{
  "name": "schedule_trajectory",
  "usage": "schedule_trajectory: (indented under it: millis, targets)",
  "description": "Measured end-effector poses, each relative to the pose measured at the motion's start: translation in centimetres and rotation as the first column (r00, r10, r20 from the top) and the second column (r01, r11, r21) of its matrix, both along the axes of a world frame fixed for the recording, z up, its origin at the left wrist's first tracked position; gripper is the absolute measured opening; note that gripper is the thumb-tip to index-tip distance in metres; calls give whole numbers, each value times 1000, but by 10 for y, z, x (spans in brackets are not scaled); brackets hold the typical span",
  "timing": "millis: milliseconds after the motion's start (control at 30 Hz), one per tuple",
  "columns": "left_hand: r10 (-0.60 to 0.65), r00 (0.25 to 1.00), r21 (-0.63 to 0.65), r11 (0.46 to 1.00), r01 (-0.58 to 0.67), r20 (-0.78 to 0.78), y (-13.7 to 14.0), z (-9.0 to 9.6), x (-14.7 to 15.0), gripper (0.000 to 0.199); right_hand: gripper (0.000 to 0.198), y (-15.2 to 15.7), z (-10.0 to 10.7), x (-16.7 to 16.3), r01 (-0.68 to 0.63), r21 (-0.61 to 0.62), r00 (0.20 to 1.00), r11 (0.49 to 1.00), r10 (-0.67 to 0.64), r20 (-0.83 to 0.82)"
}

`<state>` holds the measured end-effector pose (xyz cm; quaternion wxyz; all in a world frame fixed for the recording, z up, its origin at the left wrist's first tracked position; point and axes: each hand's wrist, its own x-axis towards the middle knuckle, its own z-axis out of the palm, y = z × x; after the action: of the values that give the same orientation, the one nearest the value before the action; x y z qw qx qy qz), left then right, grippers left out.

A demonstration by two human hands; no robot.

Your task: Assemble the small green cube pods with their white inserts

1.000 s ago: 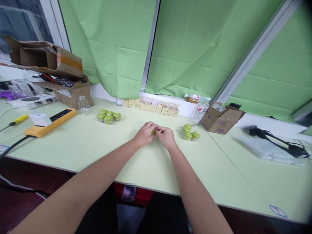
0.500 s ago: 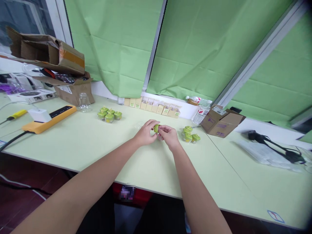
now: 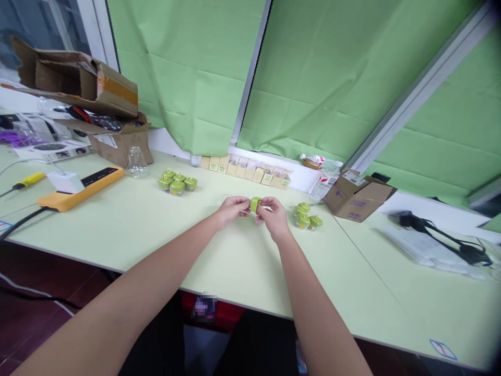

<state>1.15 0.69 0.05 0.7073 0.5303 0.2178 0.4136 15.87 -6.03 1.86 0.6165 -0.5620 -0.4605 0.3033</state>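
Observation:
A small green lid [image 3: 255, 202] is held between my two hands above the middle of the table, its hollow side partly showing. My left hand [image 3: 234, 210] pinches it from the left, and my right hand [image 3: 272, 213] grips its right edge. Beyond my left hand, a faint clear piece [image 3: 224, 199] lies on the table, its shape hard to make out. Small clear jars with green lids [image 3: 177, 185] stand in a cluster to the left. Another cluster of green-lidded jars [image 3: 303, 218], with something yellow inside, stands just right of my right hand.
Small cardboard boxes [image 3: 242, 169] line the back wall. An orange power strip [image 3: 84, 189], a clear glass-like vessel [image 3: 136, 163] and stacked cartons [image 3: 117, 138] are at left. A brown box [image 3: 356, 198], a plastic bottle [image 3: 323, 184] and black cables [image 3: 442, 235] lie at right.
The green lid has turned so its hollow side shows more. My left hand's fingers have shifted from over its top to its left edge.

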Motion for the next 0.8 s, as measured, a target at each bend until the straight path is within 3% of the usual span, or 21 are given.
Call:
schedule_trajectory:
  millis: [100, 333, 567, 800]
  targets:
    - [-58, 998, -28, 998, 58, 11, -1, 1, -1, 34, 46, -2, 1, 0, -133, -33, 991, 991, 132, -16]
    - [25, 997, -11, 1000, -26, -74, -1, 3, -1, 31, 44, -4, 1, 0, -280, -65, 946, 958, 264, -189]
    - [70, 989, 4, 998, -71, -133, 0, 2, -1, 28, 41, -5, 3, -4, -302, -37, 939, 952, 291, -183]
    - [-107, 994, -162, 981, 104, -13, 0, 3, -3, 34, 42, -7, 8, -9, -245, -33, 961, 969, 238, -143]
